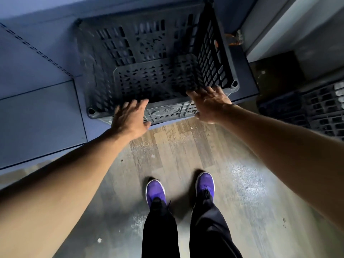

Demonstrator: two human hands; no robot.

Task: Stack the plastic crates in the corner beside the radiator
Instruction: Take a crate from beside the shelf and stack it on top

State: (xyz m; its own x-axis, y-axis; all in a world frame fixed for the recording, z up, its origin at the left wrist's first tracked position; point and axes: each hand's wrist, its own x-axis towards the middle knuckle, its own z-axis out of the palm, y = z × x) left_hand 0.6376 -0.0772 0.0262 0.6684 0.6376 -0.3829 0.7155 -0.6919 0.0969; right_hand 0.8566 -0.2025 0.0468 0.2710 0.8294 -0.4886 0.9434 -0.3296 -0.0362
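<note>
A large black slotted plastic crate (152, 58) stands open-topped in the corner, on a dark base, and I look down into it. My left hand (130, 118) hovers over its near rim at the left, fingers spread and blurred. Over the near rim at the right is my right hand (210, 103), fingers also spread. Neither hand grips anything. Whether they touch the rim is unclear.
More black crates (320, 108) lie on the floor at the right edge. A blue-grey panel (37, 112) runs along the left. A pale wall or unit (297, 25) rises at the back right. My purple shoes (156, 190) stand on the wood-look floor (242, 202).
</note>
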